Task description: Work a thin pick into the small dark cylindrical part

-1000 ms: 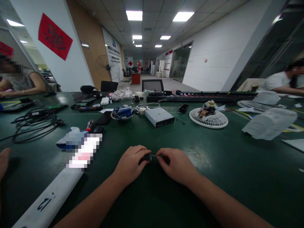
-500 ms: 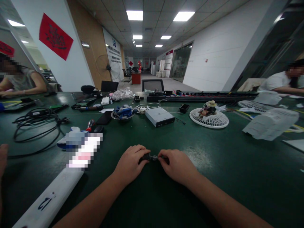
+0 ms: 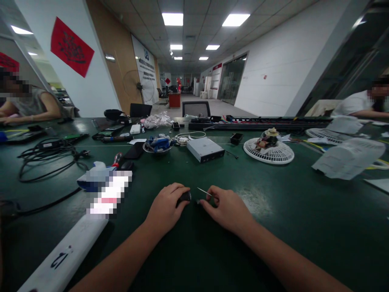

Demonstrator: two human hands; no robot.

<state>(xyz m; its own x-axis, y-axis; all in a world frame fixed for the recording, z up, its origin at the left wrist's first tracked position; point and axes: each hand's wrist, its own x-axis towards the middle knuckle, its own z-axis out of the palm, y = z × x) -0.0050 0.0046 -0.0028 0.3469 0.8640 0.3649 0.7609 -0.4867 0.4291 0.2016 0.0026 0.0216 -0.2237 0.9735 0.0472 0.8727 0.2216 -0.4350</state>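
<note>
My left hand (image 3: 167,207) is closed around a small dark cylindrical piece (image 3: 185,196), whose rounded end shows between thumb and fingers. Just to its right, my right hand (image 3: 227,209) pinches a thin metal rod (image 3: 204,191) that points up and left. A small dark part (image 3: 198,202) shows at the tip of my right thumb; whether the thumb holds it or it lies on the table I cannot tell. A narrow gap separates the two hands, both low over the green table (image 3: 182,174).
Ahead are a grey disc drive (image 3: 205,149), a metal bowl (image 3: 158,150) with blue cloth, and a white fan grille (image 3: 269,156) with a motor. A long white bar (image 3: 60,257) lies at left, near black cable (image 3: 48,207). Translucent plastic covers (image 3: 349,158) stand right. People sit at both sides.
The small metal part that bridged both hands no longer shows between them. The thin rod now sticks out up and left from my right fingers. At far left, another person's hand has shifted near the cable.
</note>
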